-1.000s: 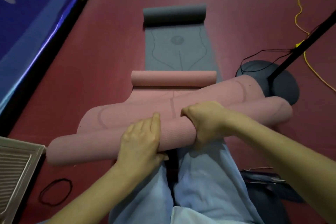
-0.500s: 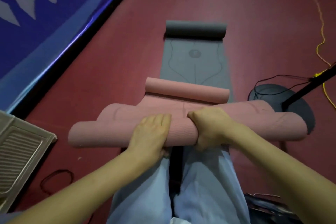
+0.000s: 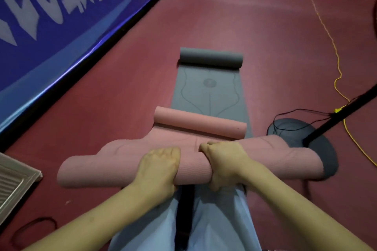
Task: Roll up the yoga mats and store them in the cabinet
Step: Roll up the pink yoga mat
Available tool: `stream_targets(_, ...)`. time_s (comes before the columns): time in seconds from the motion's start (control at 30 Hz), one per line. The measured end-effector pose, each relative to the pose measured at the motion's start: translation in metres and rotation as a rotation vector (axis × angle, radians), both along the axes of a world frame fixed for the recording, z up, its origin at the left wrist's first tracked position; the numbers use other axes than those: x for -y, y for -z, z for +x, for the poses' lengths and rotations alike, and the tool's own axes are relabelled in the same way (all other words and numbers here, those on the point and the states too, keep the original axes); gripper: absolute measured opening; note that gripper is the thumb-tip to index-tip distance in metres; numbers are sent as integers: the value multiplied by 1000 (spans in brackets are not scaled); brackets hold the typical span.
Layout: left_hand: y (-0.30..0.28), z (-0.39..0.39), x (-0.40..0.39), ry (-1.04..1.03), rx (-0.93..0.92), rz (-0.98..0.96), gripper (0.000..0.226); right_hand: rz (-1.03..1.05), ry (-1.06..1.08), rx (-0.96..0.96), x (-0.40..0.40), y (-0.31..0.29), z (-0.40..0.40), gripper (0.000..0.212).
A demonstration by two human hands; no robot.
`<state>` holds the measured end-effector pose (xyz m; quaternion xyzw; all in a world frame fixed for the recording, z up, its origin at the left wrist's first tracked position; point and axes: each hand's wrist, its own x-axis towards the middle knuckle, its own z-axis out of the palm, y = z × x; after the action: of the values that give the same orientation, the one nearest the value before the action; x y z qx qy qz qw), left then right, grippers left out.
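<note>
Banner (image 3: 61, 12) lettering white, blurred, unreadable.

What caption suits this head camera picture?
Both hands, left and right, grip a pink yoga mat being rolled.

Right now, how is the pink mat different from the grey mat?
The pink mat lies crosswise near the person, gripped by the left hand and the right hand; nobody touches the grey mat, which lies lengthwise farther away. The pink mat is curled at both ends with little flat between, while the grey mat shows one roll at its far end and a long flat stretch. Both carry thin line markings and rest on the red floor.
</note>
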<state>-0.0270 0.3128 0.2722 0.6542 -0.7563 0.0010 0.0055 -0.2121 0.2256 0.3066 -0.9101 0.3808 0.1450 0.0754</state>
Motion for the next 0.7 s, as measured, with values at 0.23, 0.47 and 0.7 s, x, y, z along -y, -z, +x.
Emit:
stream_targets(0.23,-14,3,7,-26,64,81,57,19,15,-22,5,-1,3,68)
stream_targets(0.47,-54,12,54,32,39,481,65,-165,39,119,-7,11,-4,60)
stream_targets(0.7,-15,2,28,-97,10,147,67,63,15,-82,34,-21,15,60)
